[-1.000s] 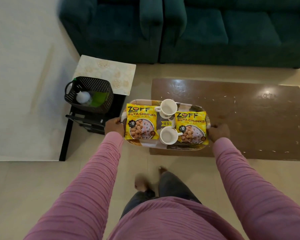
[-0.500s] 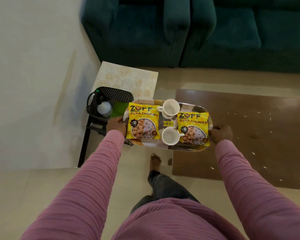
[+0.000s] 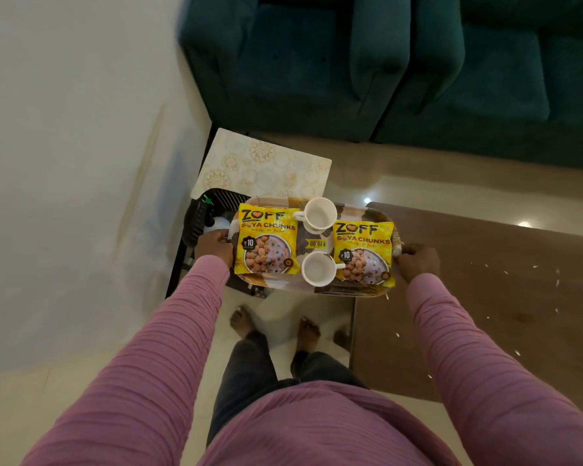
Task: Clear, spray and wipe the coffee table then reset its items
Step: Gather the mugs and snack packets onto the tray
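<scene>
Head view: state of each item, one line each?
Tray: held in the air, gripped at both ends.
Left hand: grips tray's left end.
Right hand: grips tray's right end.
Soya packets: flat, face up on tray.
Cups: upright, empty, on tray.
Coffee table: crumbs scattered on visible top.
Basket: partly hidden behind tray.

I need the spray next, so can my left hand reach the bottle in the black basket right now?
Probably not: the left hand grips the tray, which hangs over the basket and hides most of the bottle. Set the tray down first.
</scene>
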{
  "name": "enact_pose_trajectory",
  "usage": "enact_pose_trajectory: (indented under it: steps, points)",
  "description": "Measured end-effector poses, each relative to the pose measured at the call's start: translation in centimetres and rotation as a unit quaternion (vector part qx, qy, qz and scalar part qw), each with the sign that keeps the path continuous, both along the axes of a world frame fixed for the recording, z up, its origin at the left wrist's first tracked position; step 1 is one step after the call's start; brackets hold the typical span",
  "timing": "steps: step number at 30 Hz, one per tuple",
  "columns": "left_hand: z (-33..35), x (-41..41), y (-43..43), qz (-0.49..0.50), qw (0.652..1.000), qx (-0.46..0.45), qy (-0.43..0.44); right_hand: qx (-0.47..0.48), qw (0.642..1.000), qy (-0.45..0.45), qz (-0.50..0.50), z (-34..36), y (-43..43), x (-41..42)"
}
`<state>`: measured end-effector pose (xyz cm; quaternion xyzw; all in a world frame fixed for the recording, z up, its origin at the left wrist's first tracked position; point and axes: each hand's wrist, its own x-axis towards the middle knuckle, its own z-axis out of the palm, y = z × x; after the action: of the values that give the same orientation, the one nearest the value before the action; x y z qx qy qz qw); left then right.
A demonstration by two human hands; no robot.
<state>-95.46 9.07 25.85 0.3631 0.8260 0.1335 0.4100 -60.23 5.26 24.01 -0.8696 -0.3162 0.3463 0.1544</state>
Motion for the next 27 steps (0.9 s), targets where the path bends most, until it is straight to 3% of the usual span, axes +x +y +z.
enact_pose_trajectory:
  steps: [19,27]
  points:
    - [-0.3,-11.2,17.9,-0.101,0.994,0.027,-0.028,-0.022,0.997,-0.008,-0.070,-2.4,10.4,-11.5]
    - [-5.4,-13.1,27.4,-0.109,0.993,0.043,-0.016,0.000,0.998,-0.014,-0.058,-6.4,18.8,-13.7]
